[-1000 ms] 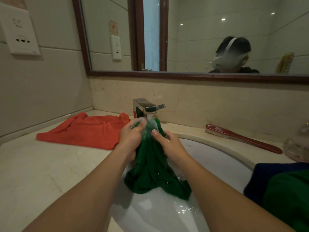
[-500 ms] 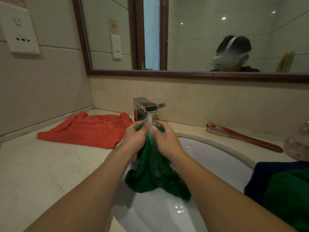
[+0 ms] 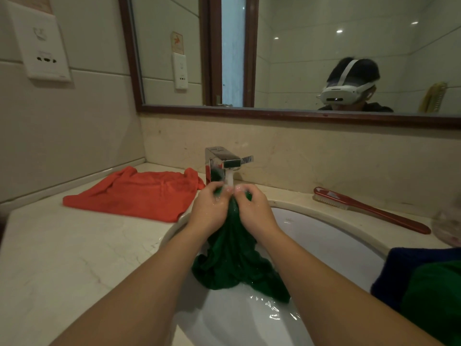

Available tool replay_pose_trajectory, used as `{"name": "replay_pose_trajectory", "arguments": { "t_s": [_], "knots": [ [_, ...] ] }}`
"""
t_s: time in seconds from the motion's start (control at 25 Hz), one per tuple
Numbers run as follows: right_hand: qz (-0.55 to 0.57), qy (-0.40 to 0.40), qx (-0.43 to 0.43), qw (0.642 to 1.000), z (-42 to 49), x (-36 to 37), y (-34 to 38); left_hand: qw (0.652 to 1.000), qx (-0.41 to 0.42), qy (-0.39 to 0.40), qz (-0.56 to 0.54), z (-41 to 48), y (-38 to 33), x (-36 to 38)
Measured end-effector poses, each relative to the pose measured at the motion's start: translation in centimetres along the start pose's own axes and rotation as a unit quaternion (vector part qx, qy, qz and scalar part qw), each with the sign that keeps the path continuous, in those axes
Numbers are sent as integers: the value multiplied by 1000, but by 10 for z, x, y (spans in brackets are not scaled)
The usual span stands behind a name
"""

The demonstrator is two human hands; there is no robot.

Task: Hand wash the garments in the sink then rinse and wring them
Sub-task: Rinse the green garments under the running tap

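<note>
A wet dark green garment (image 3: 234, 260) hangs down into the white sink (image 3: 331, 243). My left hand (image 3: 212, 208) and my right hand (image 3: 252, 208) both grip its bunched top, knuckles close together, directly under the chrome faucet (image 3: 224, 163). Water runs from the spout onto my fingers and the cloth. The garment's lower end lies crumpled in the basin, where shallow water glistens. An orange garment (image 3: 134, 193) lies spread flat on the counter to the left of the faucet.
A red long-handled brush (image 3: 369, 211) lies on the counter behind the sink at right. Dark blue (image 3: 404, 265) and green cloth (image 3: 434, 305) sit at the right edge. The marble counter (image 3: 62, 258) stretches left. A mirror and a wall socket are above.
My hands have drawn together at the top of the green garment and risen slightly toward the spout. The cloth between them is now bunched tighter under the water.
</note>
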State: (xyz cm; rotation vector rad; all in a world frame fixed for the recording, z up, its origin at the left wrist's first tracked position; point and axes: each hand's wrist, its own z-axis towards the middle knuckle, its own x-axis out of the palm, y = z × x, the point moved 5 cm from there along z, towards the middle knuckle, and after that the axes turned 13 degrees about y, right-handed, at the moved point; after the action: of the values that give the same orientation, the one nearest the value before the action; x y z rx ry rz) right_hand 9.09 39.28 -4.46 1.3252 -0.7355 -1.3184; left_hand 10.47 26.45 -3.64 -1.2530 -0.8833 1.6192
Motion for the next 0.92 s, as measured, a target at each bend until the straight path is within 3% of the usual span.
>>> {"name": "replay_pose_trajectory", "arguments": {
  "t_s": [0.28, 0.92],
  "knots": [
    [35, 0, 19, 999, 1, 6, 3, 994, 58, -44, -79, -1, -9, -3],
    [40, -23, 1, 999, -2, 0, 6, 1000, -10, 16, -25, 4, 6, 6]
  ]
}}
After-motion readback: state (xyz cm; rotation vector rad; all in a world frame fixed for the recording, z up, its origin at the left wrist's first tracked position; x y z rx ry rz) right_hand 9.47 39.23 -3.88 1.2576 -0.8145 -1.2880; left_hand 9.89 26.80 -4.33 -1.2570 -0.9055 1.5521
